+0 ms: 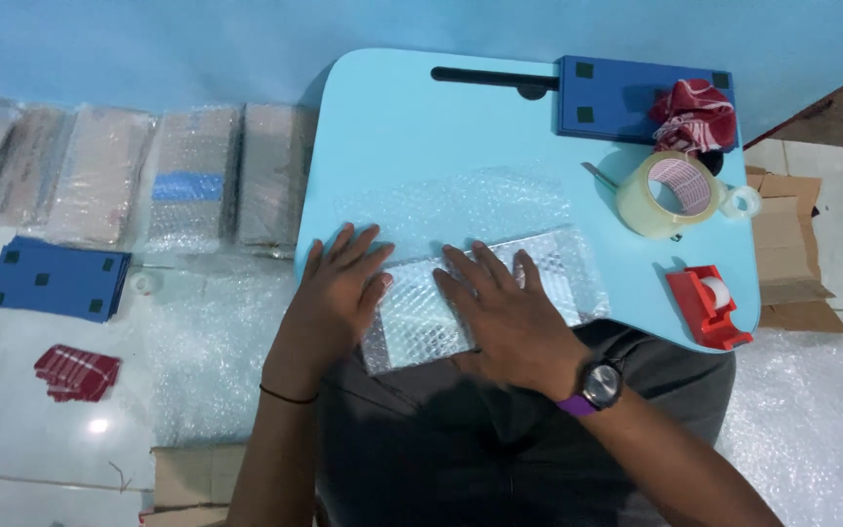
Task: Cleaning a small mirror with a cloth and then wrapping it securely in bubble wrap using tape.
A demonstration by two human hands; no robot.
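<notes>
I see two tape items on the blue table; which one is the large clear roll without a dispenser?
The big clear tape roll, lying beside the red cloth; the other, small white roll sits in the red dispenser.

Your widest open stretch on the bench [382,127] is its far left and middle, beyond the bubble-wrap sheet [461,210] lying flat there. Along the far edge, a black bar [490,75] and a blue box [617,98] with a red cloth [695,115] block the right corner. Further right, the tape roll [665,193] and red tape dispenser [707,304] stand in the way, with a narrow lane between them. The near edge is taken by the bubble-wrapped packet [500,293] under your hands.
</notes>
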